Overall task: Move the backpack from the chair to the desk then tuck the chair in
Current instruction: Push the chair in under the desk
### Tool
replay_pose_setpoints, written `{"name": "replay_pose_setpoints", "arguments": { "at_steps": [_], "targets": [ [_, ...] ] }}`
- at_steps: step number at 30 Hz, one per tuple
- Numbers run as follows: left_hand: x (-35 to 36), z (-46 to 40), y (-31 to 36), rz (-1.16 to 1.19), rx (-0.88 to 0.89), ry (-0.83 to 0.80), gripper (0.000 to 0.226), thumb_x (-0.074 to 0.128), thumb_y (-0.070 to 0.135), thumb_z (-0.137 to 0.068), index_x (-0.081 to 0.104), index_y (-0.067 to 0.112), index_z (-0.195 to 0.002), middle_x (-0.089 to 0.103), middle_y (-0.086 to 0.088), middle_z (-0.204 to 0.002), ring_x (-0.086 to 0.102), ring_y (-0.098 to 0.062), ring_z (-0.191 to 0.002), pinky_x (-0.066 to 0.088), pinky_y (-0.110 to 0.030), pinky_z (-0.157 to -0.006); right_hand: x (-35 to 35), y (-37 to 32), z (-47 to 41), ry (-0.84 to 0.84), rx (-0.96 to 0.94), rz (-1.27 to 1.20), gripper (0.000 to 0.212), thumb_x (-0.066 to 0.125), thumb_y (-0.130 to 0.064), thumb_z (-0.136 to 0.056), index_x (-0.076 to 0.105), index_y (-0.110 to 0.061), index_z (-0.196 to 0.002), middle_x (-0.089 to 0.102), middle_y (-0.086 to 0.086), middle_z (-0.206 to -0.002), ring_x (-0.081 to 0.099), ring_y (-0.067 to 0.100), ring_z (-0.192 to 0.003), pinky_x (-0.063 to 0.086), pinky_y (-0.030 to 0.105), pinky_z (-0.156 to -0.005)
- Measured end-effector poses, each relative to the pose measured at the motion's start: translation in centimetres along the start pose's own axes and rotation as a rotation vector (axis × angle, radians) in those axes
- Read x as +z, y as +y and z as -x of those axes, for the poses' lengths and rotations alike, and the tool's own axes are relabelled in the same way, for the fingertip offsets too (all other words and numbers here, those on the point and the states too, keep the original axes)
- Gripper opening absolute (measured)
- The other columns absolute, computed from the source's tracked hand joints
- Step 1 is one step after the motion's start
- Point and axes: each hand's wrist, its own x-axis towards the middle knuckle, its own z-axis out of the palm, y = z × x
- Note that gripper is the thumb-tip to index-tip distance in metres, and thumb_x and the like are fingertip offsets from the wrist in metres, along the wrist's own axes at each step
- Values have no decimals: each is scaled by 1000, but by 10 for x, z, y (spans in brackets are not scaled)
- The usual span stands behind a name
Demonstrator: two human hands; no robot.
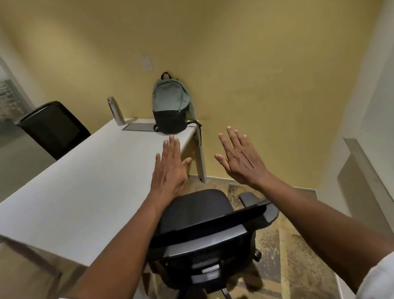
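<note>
Desk (76, 189), white and long, is running toward a yellow corner and serving as the reference for everything else. Standing on its far end, leaning against the wall so it is staying upright, is the backpack (171, 104), green above and black below; its straps are trailing over the desk's far edge. So the first part of the task is looking done. Beside the desk's near edge, the black office chair (207, 225) is sitting pulled out on the patterned carpet, its seat bare and its backrest turned toward the viewer, not yet tucked under. A second black chair (53, 128) is waiting on the desk's far side. Left of the backpack on the desk, a steel bottle (115, 110) is standing by a flat grey panel (140, 127). The left hand (170, 170) is hovering over the desk's near edge, fingers straight and together, gripping nothing. The right hand (240, 157) is hovering past the desk's end, above the chair, fingers spread and empty. Both appear free, likely for taking the backrest.
</note>
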Motion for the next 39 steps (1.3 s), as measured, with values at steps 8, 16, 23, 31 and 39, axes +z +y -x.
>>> {"name": "replay_pose_setpoints", "arguments": {
  "at_steps": [8, 16, 23, 31, 39],
  "targets": [
    [1, 67, -11, 60, -5, -30, 67, 26, 41, -104, -6, 16, -156, -18, 1, -163, -17, -15, -149, -1, -44, -123, -3, -37, 65, -137, 13, -102, 71, 16, -59, -98, 10, -18, -156, 5, 13, -165, 9, 30, -151, 9, 46, -123],
    [19, 136, -11, 42, -86, -176, 74, 15, 59, -98, 2, 16, -157, -7, -2, -165, -10, -20, -151, -3, -48, -122, 1, -32, 114, -518, -110, -130, 92, 20, -81, -85, 23, -20, -154, 13, 7, -164, 12, 26, -150, 8, 47, -121],
    [30, 165, -20, -66, -82, -458, 112, 14, 94, -70, 10, 22, -157, 8, -5, -165, 9, -24, -151, 7, -54, -121, 12, -12, 137, -768, -101, -80, 113, 54, -82, -70, 7, -27, -156, 9, 4, -165, 3, 30, -151, 1, 60, -119],
    [43, 164, -27, -267, 16, -312, 103, 9, 95, -73, 34, 28, -148, 53, 0, -140, 51, -21, -121, 38, -41, -103, 33, -20, 136, -566, -54, 32, 72, 39, 4, -90, 15, -20, -154, 31, 17, -149, 15, 41, -144, 6, 72, -111],
    [58, 151, -10, -287, -40, -190, 102, 8, 94, -73, 44, 29, -143, 61, 1, -128, 58, -23, -107, 43, -42, -94, 50, 6, 110, -503, -102, 52, 70, 37, 5, -95, 21, -31, -152, 36, 8, -149, 15, 37, -147, 5, 79, -107]
  ]
}}
